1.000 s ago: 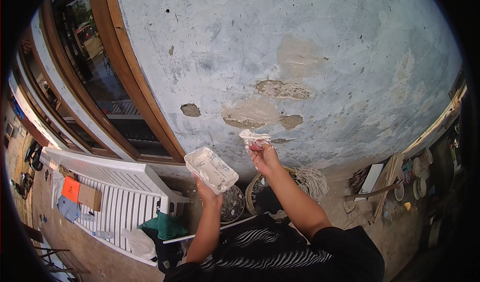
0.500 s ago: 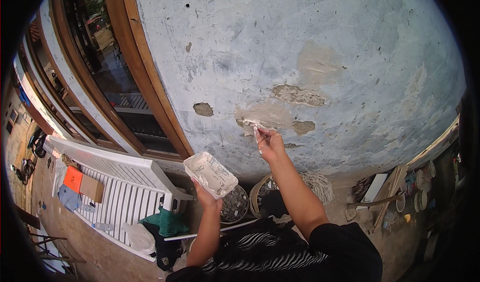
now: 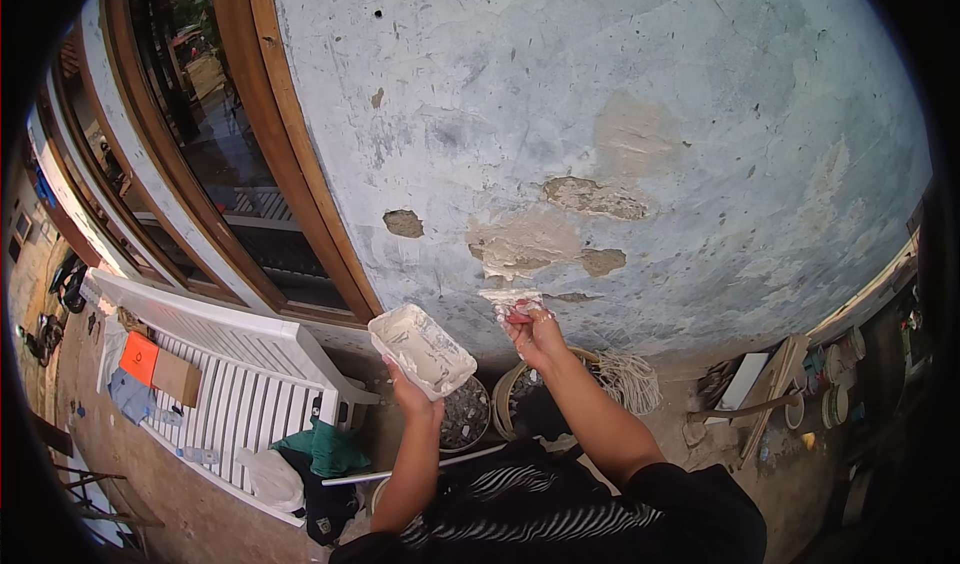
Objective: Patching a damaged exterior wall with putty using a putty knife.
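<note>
My left hand [image 3: 412, 389] grips a rectangular white tub [image 3: 455, 364] from below. Off-white putty [image 3: 415, 346] coats its inside. My right hand [image 3: 535, 336], smeared with putty, is closed on a scraper [image 3: 508, 295] whose wide edge is covered in putty; its handle is hidden by the fingers. The scraper is close to the pale blue wall [image 3: 480, 94], just below a damp beige patch [image 3: 525, 244]; I cannot tell if it touches. Around that patch are bare, chipped spots, including a hollow [image 3: 403, 224] on the left and a long one [image 3: 595, 197] above right.
A white slatted bench [image 3: 225, 419] with boxes, bottles and cloths stands at left, beneath wood-framed windows [image 3: 300, 164]. Below my hands are a rubble-filled bucket [image 3: 467, 414] and a coil of pale rope [image 3: 632, 379]. Wooden boards [image 3: 775, 389] lean at right.
My right hand has drawn the scraper downward from the beige patch. More putty shows spread on the patch's lower part. My left hand and the tub have hardly moved.
</note>
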Available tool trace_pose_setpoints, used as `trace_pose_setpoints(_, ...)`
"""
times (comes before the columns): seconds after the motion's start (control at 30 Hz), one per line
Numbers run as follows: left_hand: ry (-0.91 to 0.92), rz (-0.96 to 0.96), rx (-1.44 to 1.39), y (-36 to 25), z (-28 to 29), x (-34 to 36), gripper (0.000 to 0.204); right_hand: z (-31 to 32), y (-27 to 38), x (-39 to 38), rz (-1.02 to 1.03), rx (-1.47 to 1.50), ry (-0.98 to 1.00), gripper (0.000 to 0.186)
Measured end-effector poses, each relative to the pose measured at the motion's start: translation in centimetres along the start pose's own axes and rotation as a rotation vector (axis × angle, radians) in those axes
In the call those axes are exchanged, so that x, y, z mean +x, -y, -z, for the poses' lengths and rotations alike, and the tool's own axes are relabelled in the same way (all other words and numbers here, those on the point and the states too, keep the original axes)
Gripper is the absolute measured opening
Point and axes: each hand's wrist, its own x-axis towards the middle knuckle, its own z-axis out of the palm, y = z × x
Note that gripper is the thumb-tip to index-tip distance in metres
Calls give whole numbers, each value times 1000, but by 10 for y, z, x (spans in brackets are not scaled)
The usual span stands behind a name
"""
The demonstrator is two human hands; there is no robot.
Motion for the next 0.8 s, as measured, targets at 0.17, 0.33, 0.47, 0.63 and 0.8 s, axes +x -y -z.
trace_pose_setpoints(0.17, -2, -30, 23, -1, 2, -1, 59, -27, -26, 34, -27, -88, -14, 19)
trace_pose_setpoints(0.33, -40, -29, -6, -8, 0, -6, 58, -49, -26, 43, -20, -14, -54, 19)
trace_pose_setpoints(0.47, -52, -30, -2, -9, 1, -7, 58, -84, -15, 42, 7, 81, 12, 19)
trace_pose_setpoints(0.63, -29, -40, -5, -11, -2, -7, 59, -91, 7, 32, -23, 151, 54, 19)
trace_pose_setpoints(0.8, -19, -58, -1, -16, 11, -4, 60, -66, 21, -25, 30, 89, 109, 22)
